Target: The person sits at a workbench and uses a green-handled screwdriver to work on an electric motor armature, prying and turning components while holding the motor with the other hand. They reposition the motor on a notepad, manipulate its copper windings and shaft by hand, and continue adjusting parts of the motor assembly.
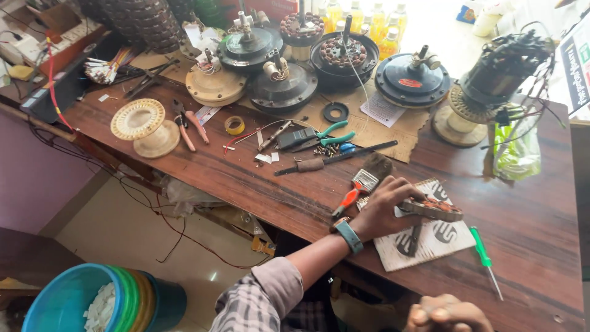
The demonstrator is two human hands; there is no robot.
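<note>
Rusty flat metal part (437, 209), copper windings visible, lying horiz. on white printed booklet (430, 240) nr table's front edge

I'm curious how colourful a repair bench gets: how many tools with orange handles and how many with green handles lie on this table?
Orange-handled: 2 (pliers, tool beside the left hand, which holds a rusty part)
Green-handled: 2 (pliers, screwdriver)
Total: 4
</note>
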